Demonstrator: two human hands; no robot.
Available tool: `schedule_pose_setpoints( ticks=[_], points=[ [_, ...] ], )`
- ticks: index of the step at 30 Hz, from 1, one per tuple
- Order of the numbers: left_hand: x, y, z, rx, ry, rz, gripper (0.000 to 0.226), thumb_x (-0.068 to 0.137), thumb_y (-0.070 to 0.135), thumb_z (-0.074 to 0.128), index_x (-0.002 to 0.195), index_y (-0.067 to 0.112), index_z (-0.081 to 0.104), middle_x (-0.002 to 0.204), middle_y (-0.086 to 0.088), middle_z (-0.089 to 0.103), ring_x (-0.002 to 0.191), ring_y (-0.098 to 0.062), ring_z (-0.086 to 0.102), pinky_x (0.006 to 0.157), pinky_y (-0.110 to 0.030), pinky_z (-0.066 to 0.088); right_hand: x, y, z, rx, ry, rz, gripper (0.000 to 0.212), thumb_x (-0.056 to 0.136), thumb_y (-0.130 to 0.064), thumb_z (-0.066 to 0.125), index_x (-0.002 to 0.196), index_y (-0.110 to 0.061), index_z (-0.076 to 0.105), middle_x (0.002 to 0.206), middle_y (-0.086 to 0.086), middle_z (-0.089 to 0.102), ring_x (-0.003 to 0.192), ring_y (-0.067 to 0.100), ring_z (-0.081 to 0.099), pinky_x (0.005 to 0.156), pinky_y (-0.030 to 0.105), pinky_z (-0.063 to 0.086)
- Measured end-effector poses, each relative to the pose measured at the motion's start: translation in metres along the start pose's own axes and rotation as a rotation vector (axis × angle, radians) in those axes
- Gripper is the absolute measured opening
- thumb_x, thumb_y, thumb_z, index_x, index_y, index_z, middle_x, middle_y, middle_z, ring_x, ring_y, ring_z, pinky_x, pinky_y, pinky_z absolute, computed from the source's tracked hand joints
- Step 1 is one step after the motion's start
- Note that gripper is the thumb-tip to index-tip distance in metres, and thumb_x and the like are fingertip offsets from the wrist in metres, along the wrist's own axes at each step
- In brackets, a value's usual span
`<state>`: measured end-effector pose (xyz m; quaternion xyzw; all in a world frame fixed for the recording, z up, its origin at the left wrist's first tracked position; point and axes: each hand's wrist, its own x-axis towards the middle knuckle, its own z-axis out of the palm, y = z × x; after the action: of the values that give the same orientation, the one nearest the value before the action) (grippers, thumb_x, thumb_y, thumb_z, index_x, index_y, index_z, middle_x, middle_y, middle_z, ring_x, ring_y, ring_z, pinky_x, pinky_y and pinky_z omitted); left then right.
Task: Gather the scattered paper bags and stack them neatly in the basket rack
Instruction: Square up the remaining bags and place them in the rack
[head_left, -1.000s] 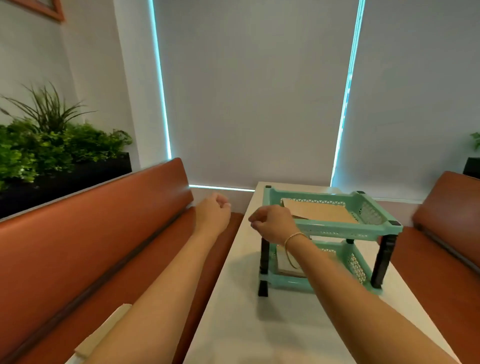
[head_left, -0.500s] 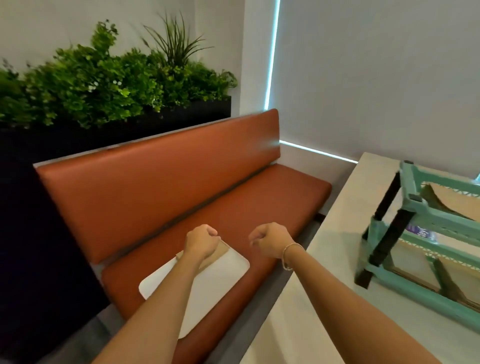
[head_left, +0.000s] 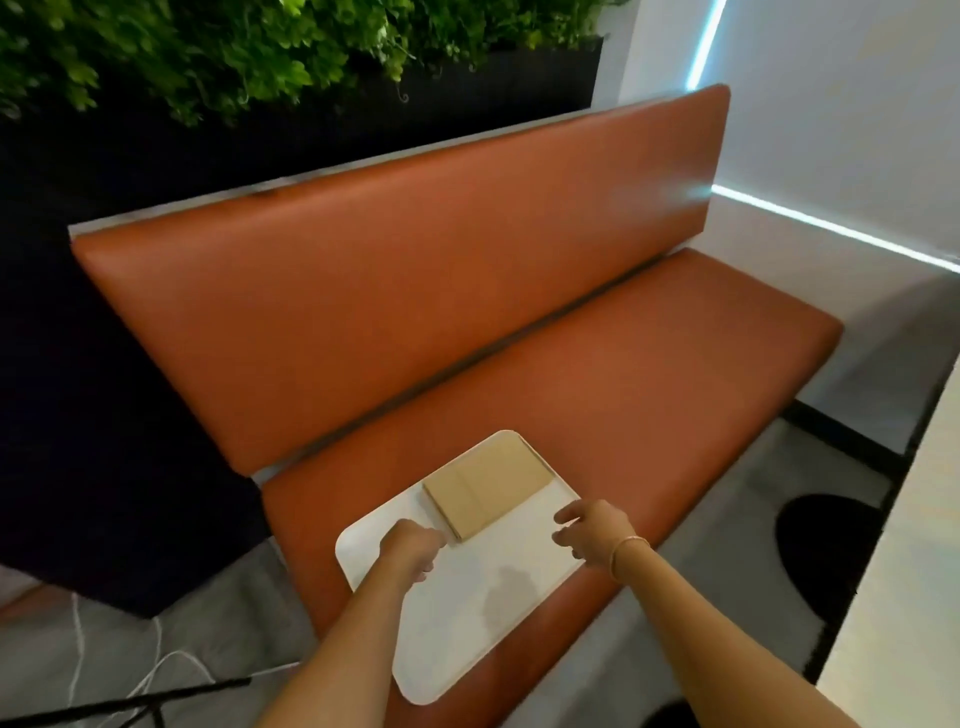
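Neither hand holds anything yet. Left hand (head_left: 410, 551) hovers with fingers curled at the near corner of the folded paper bags (head_left: 488, 486); whether it touches them I cannot tell. Right hand (head_left: 589, 530), fingers loosely spread, hangs just beside the stack at its 4 o'clock. The bags lie flat on a white tray (head_left: 467, 613) on the orange bench seat (head_left: 649, 395). They look light, thin and bendable, likely to fan apart; pinching both short edges together seems best.

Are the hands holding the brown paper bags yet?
Not yet. The left hand reaches the near corner of the paper bags, the right hand hovers open beside them.
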<state>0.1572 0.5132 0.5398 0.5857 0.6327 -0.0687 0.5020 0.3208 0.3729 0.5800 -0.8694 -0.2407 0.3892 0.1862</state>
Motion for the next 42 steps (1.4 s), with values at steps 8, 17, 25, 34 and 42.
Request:
schedule_pose_setpoints(
  ticks=[8,17,25,34,42],
  points=[
    [0.091,0.010,0.033,-0.119,0.010,-0.174,0.061,0.086,0.034,0.065,0.131,0.001,0.042,0.127,-0.016,0.053,0.110,-0.030,0.058,0.087,-0.034,0.050,0.097,-0.004,0.039,-0.167,-0.048,-0.047,0.044,0.091,-0.019,0.055,0.135,-0.020,0.047,0.135,0.000,0.052,0.121,0.019,0.050,0.101,0.026,0.040],
    [0.152,0.027,0.075,-0.311,0.199,-0.192,0.086,0.067,0.047,0.079,0.131,0.008,0.037,0.130,-0.014,0.048,0.117,-0.031,0.049,0.086,-0.040,0.047,0.166,-0.012,0.100,-0.242,-0.146,-0.141,0.039,0.092,-0.025,0.049,0.131,-0.019,0.046,0.132,0.007,0.050,0.118,0.030,0.050,0.102,0.035,0.042],
    [0.180,0.024,0.090,-0.209,0.136,-0.208,0.087,0.065,0.066,0.070,0.126,0.010,0.045,0.125,-0.014,0.051,0.116,-0.033,0.049,0.098,-0.049,0.045,0.187,-0.009,0.108,-0.320,-0.183,-0.119,0.033,0.092,-0.019,0.048,0.125,-0.017,0.048,0.124,0.009,0.053,0.114,0.027,0.050,0.098,0.037,0.045],
    [0.132,0.029,0.080,-0.457,0.089,-0.061,0.072,0.075,0.034,0.077,0.134,0.016,0.041,0.126,-0.011,0.052,0.114,-0.031,0.051,0.099,-0.045,0.045,0.157,-0.014,0.087,-0.183,-0.173,-0.067,0.039,0.096,-0.018,0.043,0.134,-0.014,0.039,0.129,0.011,0.053,0.114,0.028,0.053,0.097,0.032,0.045],
    [0.052,0.032,0.029,-0.447,-0.064,0.169,0.048,0.072,0.015,0.080,0.110,0.022,0.051,0.109,-0.003,0.059,0.095,-0.022,0.056,0.080,-0.036,0.050,0.087,-0.011,0.007,0.240,0.277,-0.005,0.085,0.076,-0.025,0.073,0.145,-0.015,0.023,0.143,0.009,0.039,0.131,0.030,0.037,0.110,0.044,0.034]
  ],
)
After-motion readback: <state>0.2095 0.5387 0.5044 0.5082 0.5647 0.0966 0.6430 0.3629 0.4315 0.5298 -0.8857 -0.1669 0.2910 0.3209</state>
